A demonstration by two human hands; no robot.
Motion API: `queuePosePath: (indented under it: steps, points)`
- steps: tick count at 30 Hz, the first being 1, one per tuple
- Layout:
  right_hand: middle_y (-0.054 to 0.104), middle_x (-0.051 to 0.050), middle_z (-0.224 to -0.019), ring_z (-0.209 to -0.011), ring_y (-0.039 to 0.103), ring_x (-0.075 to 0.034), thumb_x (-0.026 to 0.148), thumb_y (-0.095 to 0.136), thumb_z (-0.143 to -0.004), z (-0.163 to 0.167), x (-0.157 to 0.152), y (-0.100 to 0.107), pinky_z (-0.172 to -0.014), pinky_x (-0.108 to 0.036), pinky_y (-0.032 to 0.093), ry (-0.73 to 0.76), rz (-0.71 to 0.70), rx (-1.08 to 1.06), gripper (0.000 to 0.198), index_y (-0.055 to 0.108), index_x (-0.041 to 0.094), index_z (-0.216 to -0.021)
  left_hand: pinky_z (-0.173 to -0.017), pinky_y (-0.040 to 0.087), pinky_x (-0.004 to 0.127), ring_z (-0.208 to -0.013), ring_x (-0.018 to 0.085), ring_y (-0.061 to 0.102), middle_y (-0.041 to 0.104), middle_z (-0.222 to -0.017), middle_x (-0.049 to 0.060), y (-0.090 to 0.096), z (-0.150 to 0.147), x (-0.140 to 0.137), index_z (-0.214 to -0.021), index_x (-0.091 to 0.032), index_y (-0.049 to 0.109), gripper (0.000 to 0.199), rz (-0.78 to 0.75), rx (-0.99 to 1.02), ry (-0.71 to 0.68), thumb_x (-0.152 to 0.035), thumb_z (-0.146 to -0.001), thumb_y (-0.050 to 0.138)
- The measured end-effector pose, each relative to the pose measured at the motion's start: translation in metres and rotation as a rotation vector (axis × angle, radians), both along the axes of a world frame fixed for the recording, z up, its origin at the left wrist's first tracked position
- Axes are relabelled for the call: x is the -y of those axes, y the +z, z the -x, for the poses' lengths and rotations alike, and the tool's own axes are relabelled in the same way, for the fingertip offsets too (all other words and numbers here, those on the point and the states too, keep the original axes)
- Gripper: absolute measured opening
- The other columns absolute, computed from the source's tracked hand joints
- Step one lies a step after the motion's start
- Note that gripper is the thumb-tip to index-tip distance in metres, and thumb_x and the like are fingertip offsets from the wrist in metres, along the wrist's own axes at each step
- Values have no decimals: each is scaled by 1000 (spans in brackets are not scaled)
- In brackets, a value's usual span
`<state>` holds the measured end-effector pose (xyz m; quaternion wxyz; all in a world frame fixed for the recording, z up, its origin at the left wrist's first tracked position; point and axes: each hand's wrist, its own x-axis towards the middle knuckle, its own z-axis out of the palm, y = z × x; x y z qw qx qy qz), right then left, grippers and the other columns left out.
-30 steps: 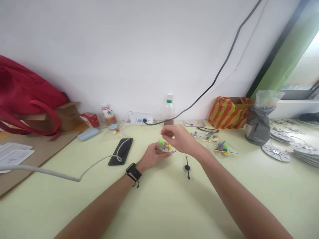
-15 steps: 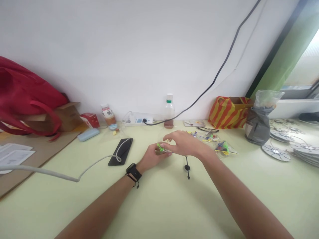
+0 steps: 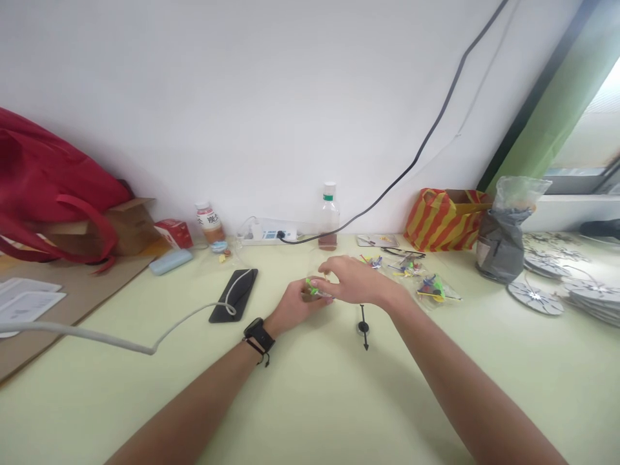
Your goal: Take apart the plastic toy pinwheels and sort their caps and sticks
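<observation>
My left hand [image 3: 295, 302], with a black watch on its wrist, is closed around a small bright-green plastic piece [image 3: 311, 288]. Something pale shows beside the piece, but the fingers hide most of it. My right hand [image 3: 352, 278] arches over from the other side, its thumb and fingers pinched at the same piece. The two hands meet just above the table. A black double-ended pointer with a round hub [image 3: 363, 327] lies near my right wrist. Beyond that wrist are clear bags of small coloured plastic parts [image 3: 436, 289].
A black phone [image 3: 234, 296] with a pale cable across it lies to the left. Behind the hands stand a clear bottle [image 3: 329, 219] and a power strip [image 3: 271, 234]. At right are a striped bag [image 3: 443, 219], a grey bag [image 3: 501, 245] and stacked grey discs [image 3: 598, 300].
My right hand has shifted very slightly over the green piece. Both hands keep hold of it, and the things on the table stay where they were.
</observation>
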<state>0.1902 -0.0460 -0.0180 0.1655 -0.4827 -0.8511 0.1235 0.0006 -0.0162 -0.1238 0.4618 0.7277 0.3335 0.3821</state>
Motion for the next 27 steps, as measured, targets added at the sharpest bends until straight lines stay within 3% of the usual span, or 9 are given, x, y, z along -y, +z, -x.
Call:
queuePosePath:
  steps: [3, 10, 14, 17, 22, 27]
  points:
    - [73, -12, -109, -98, 65, -27, 50, 54, -97, -2, 0, 5, -81, -35, 46, -41, -57, -95, 36, 71, 19, -105, -68, 52, 29, -76, 20, 67, 74, -86, 6, -3, 1, -3, -93, -15, 74, 30, 12, 0, 42, -40, -79, 82]
    - [73, -7, -110, -84, 66, -20, 50, 51, -98, 0, -1, 18, -71, -31, 48, -200, -169, -393, 36, 73, 23, -106, -83, 56, 35, -92, 23, 70, 74, -103, 10, -4, 0, -6, -111, -17, 71, 43, 61, 107, 99, -38, -77, 84]
    - [75, -6, -95, -77, 65, -20, 50, 47, -100, 2, 2, 15, -70, -31, 47, -134, -100, -251, 39, 75, 23, -97, -79, 55, 33, -87, 22, 68, 73, -97, 8, -2, 0, -5, -94, -15, 72, 31, 1, 87, 100, -40, -78, 82]
    - [73, -7, -94, -84, 66, -22, 53, 48, -100, 2, 5, 12, -75, -32, 46, -117, -90, -100, 42, 74, 22, -90, -70, 50, 29, -78, 19, 64, 70, -85, 5, -3, 1, -6, -88, -15, 70, 29, -31, 56, 114, -41, -79, 81]
    - [68, -12, -109, -94, 67, -25, 56, 47, -100, 3, 6, 5, -76, -33, 44, -102, -102, 57, 48, 68, 19, -78, -63, 44, 25, -71, 15, 58, 67, -82, 2, -3, 2, -6, -95, -16, 69, 33, -46, 27, 96, -42, -78, 82]
    - [71, -8, -92, -85, 65, -23, 51, 53, -98, 2, 3, 3, -70, -33, 40, -85, -45, 76, 39, 67, 20, -79, -63, 46, 26, -72, 16, 58, 68, -82, 2, -2, 1, -3, -96, -15, 70, 37, -29, 20, 19, -41, -74, 85]
